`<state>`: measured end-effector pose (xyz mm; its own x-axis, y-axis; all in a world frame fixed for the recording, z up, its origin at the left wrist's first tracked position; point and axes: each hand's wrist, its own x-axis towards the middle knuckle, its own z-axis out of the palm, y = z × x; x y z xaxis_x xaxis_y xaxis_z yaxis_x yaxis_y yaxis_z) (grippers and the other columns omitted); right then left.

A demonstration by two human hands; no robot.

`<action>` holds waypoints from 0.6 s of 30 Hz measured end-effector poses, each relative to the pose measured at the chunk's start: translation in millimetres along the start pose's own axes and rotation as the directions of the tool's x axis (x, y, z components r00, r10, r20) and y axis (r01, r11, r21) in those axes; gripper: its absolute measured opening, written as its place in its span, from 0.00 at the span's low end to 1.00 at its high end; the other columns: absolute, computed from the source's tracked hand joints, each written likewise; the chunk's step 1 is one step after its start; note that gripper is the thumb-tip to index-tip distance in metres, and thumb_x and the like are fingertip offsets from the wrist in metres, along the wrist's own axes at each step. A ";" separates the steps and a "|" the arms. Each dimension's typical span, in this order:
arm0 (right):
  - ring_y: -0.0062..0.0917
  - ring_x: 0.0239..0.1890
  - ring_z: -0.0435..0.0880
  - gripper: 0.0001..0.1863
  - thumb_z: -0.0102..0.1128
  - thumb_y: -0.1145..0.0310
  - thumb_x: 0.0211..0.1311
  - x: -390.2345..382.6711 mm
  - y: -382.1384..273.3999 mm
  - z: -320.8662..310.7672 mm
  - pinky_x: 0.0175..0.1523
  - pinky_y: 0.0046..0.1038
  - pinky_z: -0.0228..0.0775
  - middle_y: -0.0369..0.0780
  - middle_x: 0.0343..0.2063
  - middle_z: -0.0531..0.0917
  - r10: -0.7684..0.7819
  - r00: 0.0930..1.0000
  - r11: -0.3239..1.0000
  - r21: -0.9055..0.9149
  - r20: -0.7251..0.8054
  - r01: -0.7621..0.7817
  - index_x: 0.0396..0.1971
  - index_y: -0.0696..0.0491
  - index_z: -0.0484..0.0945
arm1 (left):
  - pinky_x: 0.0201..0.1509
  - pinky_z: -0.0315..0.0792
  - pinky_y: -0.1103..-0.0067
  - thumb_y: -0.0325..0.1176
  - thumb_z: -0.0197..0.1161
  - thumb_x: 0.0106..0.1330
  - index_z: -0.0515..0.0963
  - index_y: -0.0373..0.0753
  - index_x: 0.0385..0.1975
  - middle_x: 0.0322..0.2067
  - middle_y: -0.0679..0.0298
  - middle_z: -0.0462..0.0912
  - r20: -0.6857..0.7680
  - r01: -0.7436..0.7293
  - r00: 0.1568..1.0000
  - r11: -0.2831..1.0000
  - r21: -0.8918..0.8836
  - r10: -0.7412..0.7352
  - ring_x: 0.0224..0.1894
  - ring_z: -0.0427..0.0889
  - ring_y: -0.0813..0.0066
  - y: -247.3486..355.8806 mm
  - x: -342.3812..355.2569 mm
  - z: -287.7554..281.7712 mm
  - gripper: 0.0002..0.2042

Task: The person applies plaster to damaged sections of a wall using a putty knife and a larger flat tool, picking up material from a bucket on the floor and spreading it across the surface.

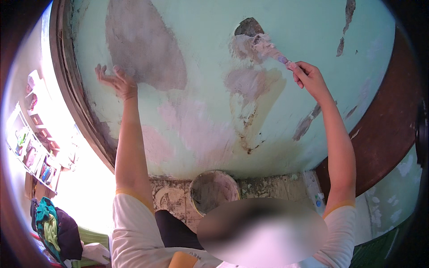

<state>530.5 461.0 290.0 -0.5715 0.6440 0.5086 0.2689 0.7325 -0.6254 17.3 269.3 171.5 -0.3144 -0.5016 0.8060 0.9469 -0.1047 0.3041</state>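
Note:
My right hand [308, 79] is closed around the handle of a putty knife [282, 59]. Pinkish-white filler covers much of its blade, which lies against the pale green wall [210, 44] just under a dark hole [249, 27]. Fresh-looking filler [243, 48] spreads below that hole. Raised at the left, my left hand [118, 82] holds nothing and has its fingers apart. It is beside a large grey patch [143, 44] on the wall; whether it touches the wall I cannot tell.
A round bucket [193, 190] smeared with filler stands on the tiled floor at the wall's foot. Wooden trim [67, 67] borders the bright opening at left. Clothes [49, 223] are heaped at lower left. Dark brown woodwork [384, 120] runs along the right.

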 end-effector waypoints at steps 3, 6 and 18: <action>0.11 0.18 0.65 0.16 0.57 0.57 0.72 12.2 -6.2 -13.5 0.25 0.16 0.59 0.29 0.18 0.73 -0.040 0.999 0.999 -0.036 0.018 0.041 0.31 0.55 0.79 | 0.65 0.56 0.52 0.49 0.46 0.74 0.53 0.30 0.61 0.62 0.42 0.55 -0.015 -0.047 0.998 0.955 0.292 0.053 0.62 0.61 0.46 -12.4 2.1 -4.9 0.29; 0.10 0.17 0.65 0.17 0.57 0.55 0.72 23.0 -13.2 -23.4 0.25 0.16 0.58 0.28 0.18 0.73 -0.043 0.999 0.992 -0.117 0.025 0.046 0.29 0.54 0.79 | 0.66 0.53 0.51 0.51 0.45 0.74 0.52 0.30 0.61 0.62 0.42 0.55 -0.018 -0.020 1.000 0.974 0.224 0.025 0.61 0.61 0.46 -9.4 -2.6 1.1 0.30; 0.12 0.17 0.65 0.22 0.58 0.45 0.68 74.1 -31.4 -52.6 0.24 0.19 0.59 0.29 0.16 0.73 -0.223 0.972 0.851 -0.472 0.072 0.230 0.34 0.51 0.84 | 0.65 0.52 0.49 0.53 0.47 0.74 0.51 0.29 0.61 0.60 0.41 0.55 0.026 -0.072 0.997 0.960 0.270 0.068 0.61 0.61 0.44 -15.2 -2.8 0.3 0.32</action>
<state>520.4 497.3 378.4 -0.6712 0.4467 0.5916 0.4635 0.8757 -0.1354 3.7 272.6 164.8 -0.2510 -0.4853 0.8375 0.9134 0.1677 0.3709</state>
